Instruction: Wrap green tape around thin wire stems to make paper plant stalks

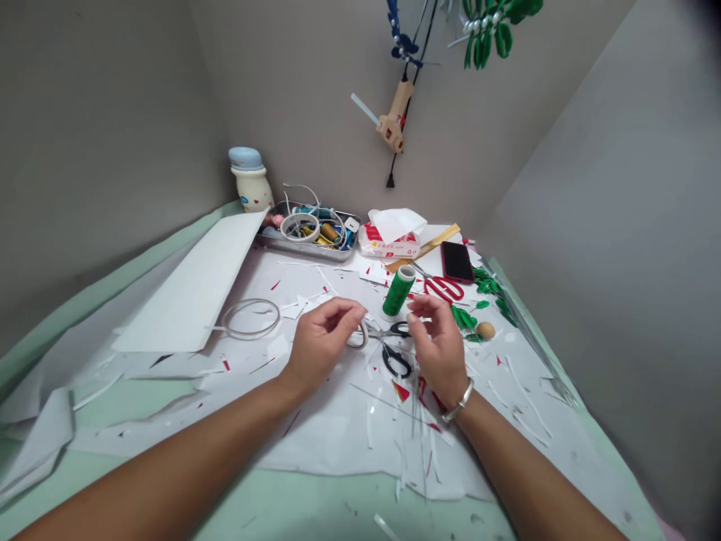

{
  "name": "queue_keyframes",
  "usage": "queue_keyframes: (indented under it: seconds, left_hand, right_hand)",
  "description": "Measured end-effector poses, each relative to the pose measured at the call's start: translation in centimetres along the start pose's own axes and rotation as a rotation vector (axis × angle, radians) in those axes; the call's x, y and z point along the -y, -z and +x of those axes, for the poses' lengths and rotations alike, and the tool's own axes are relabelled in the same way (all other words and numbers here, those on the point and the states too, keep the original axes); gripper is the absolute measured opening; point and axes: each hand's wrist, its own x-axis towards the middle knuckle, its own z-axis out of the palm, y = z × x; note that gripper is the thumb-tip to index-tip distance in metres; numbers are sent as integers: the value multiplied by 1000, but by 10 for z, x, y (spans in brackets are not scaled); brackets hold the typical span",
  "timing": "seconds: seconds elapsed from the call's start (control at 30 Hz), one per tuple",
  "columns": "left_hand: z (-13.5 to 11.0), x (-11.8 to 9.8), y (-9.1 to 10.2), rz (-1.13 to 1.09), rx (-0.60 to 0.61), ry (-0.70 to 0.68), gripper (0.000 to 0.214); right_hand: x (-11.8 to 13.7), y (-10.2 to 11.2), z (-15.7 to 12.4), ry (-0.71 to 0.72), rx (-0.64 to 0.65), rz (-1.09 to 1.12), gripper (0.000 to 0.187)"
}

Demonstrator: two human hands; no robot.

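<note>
My left hand (327,334) is closed in a pinch, thumb against the fingers; what it holds is too small to make out. Just below its fingertips shows part of a pale ring (358,336), partly hidden by the hand. My right hand (440,346), a silver bracelet at its wrist, has its fingers curled towards the thumb; anything between them is not visible. Between and behind the hands, a spool of green thread (399,291) stands upright. Black-handled scissors (397,362) lie on the white paper between my hands.
Behind are a metal tray (315,252) of tapes and spools, a tissue pack (388,244), a phone (457,261) and red-handled scissors (444,288). Green leaves (464,317) lie right; white board (194,289) and coiled wire (251,319) left. A glue gun (394,124) hangs on the wall.
</note>
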Motion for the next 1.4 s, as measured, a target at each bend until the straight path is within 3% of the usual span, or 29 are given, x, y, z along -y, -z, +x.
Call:
queue_keyframes:
  seconds: [0.07,0.17,0.37,0.5,0.63,0.77,1.0,1.23,1.4]
  left_hand:
    - [3,1,2,-22,-41,11,20]
    - [5,2,4,-36,-65,6,20]
    - [6,5,9,0,-53,-50,21]
    - [7,5,10,11,-61,-71,20]
    - [7,3,11,22,-40,-91,19]
    - [9,4,12,29,-25,-129,18]
    - [11,4,14,20,23,-134,16]
    - [8,-1,15,8,100,-127,18]
    - [9,2,13,-126,266,-71,17]
  right_hand:
    - [-8,5,7,-33,-76,16,25]
    - [-13,12,17,-104,-90,14,29]
    - [-7,30,28,-181,245,-206,30]
    - [-5,34,39,-142,318,-287,49]
    - [-7,16,54,-60,287,-271,66]
    - [-7,-2,62,2,244,-316,36]
    - [33,13,71,166,3,32,35]
    - [79,13,50,214,109,209,36]
    - [73,13,50,247,129,34,38]
